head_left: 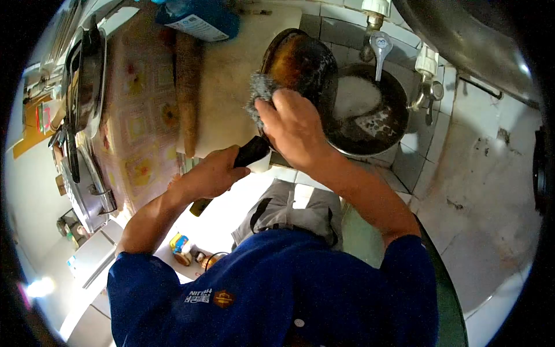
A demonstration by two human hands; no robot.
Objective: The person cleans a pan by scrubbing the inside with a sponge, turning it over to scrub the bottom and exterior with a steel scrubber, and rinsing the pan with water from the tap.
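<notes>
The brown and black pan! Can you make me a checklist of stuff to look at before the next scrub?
1. Left hand holding the black handle: ok, fingers wrapped round it.
2. Right hand holding the scrubber: ok.
3. Scrubber at the pan: ok, it's by the edge.
4. Pan looks clean: not ok, brown and dark patches show.
5. Suds in the round basin: ok, white foam shows.
6. Tap turned off: cannot tell.

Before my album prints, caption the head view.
Left hand on the handle, right hand holding grey scrubber against a scorched pan.
</notes>
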